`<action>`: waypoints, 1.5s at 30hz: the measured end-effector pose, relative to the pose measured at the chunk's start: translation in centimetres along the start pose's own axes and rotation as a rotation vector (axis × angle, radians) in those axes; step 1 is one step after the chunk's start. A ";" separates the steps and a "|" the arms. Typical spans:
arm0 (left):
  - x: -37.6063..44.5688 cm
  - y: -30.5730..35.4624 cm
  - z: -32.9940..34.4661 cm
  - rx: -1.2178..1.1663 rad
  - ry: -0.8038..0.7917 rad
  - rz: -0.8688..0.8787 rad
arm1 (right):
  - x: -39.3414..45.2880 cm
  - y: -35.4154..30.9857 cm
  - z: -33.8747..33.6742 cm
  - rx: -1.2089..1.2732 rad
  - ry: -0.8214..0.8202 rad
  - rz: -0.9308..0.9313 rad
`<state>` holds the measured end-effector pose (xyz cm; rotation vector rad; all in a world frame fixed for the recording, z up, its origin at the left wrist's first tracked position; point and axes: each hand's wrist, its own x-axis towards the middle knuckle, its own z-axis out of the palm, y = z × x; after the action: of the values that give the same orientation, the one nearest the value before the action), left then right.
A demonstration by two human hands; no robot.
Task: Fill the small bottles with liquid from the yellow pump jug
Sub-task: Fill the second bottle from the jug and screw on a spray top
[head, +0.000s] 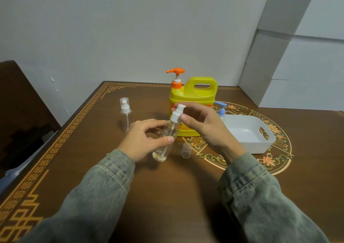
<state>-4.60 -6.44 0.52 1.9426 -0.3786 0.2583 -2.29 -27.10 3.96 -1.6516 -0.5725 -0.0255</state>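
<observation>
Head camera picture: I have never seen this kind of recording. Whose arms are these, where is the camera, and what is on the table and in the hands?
The camera sits on a person's head, looking down at their own arms in denim sleeves. The left hand grips a clear spray bottle; the right hand pinches its white spray top. On the wooden table stand the yellow pump jug, a second clear bottle, a blue-pump bottle, a white basket and a loose clear cap.
</observation>
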 end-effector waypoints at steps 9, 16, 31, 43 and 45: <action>-0.1 0.0 0.2 -0.012 0.026 0.012 | 0.0 -0.7 1.3 -0.078 0.134 0.053; 0.1 -0.1 0.0 -0.005 0.023 0.000 | 0.4 -0.3 0.1 -0.011 0.064 -0.019; 0.1 -0.1 0.0 0.029 0.023 0.007 | 0.4 0.0 0.3 -0.066 0.090 -0.059; 0.2 -0.1 0.1 0.028 0.017 0.002 | 0.2 -0.3 -0.4 -0.086 0.040 -0.002; 0.2 -0.2 0.0 0.028 0.014 0.005 | 0.2 -0.1 -0.6 -0.069 -0.029 -0.027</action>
<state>-4.38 -6.36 0.43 1.9670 -0.3720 0.2817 -2.02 -27.60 4.24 -1.7133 -0.6218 -0.0413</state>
